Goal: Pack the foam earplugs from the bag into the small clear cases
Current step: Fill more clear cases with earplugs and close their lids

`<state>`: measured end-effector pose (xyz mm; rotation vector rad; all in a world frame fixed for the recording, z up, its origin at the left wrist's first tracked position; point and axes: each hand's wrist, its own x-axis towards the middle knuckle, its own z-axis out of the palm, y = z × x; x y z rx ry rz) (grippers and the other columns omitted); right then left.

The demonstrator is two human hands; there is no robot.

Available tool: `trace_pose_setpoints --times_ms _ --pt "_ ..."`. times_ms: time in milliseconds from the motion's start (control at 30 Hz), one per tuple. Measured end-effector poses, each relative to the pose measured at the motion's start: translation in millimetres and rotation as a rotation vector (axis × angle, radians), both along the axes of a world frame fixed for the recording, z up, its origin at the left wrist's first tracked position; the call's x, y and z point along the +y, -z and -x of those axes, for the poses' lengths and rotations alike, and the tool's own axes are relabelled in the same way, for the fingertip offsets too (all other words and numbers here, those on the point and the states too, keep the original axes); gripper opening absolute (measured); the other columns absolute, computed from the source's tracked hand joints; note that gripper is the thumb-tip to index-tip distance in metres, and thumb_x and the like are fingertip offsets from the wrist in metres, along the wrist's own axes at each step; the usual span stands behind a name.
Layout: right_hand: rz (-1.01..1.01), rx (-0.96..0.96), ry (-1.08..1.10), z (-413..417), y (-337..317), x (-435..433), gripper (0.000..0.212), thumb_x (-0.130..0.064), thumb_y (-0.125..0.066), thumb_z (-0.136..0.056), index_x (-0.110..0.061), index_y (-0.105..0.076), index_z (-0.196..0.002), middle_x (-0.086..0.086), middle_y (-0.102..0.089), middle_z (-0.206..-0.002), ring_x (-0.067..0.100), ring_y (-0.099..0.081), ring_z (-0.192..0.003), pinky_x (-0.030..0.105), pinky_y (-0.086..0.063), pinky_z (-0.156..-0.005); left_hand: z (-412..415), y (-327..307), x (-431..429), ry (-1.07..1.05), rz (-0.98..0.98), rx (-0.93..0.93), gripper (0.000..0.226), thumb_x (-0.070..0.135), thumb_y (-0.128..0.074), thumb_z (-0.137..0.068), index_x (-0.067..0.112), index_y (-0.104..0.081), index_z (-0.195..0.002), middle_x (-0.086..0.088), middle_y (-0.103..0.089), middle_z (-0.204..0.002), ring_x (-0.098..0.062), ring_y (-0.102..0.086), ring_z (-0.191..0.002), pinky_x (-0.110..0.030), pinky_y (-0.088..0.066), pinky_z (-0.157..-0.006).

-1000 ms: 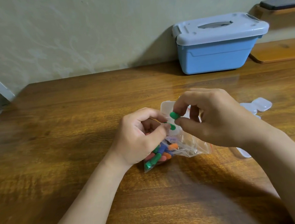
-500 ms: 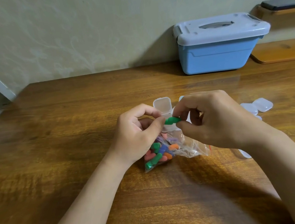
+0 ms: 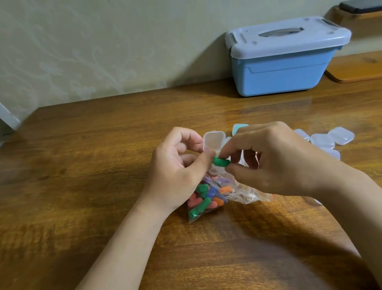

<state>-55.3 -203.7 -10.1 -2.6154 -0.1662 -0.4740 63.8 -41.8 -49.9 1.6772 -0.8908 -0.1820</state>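
1. The bag [image 3: 241, 192] is lying on the desk [image 3: 98, 198] nearest the person. Its mouth seems to be facing right, probably for easy reaching. Loose earplugs [image 3: 203, 201] in green, orange, red and blue are bunching at its closed end.
2. Just over the bag, the left hand [image 3: 178, 168] is pinching the open case [image 3: 212, 142] in a narrow grip, likely steadying it for filling.
3. The right hand [image 3: 273, 161] is holding the green earplug [image 3: 221, 162] in a narrow thumb-and-forefinger grip. The plug is lying sideways over the case's base, above the bag.
4. That earplug is looking short, rounded and matte, with one end hiding behind a fingertip.
5. Beyond the bag and to its right, spare cases [image 3: 329, 138] are waiting in a loose cluster.
6. Far beyond the bag, a blue box [image 3: 287, 68] is sitting against the wall.
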Motion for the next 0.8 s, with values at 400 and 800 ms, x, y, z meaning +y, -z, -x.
trace_pose_setpoints --times_ms 400,800 --pt "-0.018 -0.035 0.0 0.2 0.6 -1.7 0.012 -0.012 -0.075 -0.084 -0.019 -0.077 -0.093 -0.015 -0.063 -0.079 0.007 -0.06 -0.064 0.015 -0.047 -0.058 -2.3 0.8 0.2 0.049 0.028 0.029 0.023 0.004 -0.07 -0.091 0.008 -0.067 -0.113 -0.008 -0.071 -0.11 -0.014 -0.072 -0.098 -0.04 -0.064 -0.075" --pt "0.018 -0.039 0.042 -0.1 -0.3 -0.5 0.011 -0.011 -0.072 -0.085 -0.019 -0.075 -0.092 -0.013 -0.062 -0.077 0.004 -0.059 -0.063 0.015 -0.048 -0.06 -2.7 0.8 0.9 0.176 0.079 0.123 0.026 0.007 -0.065 -0.084 0.012 -0.064 -0.109 -0.01 -0.067 -0.107 -0.018 -0.071 -0.093 -0.033 -0.06 -0.075"
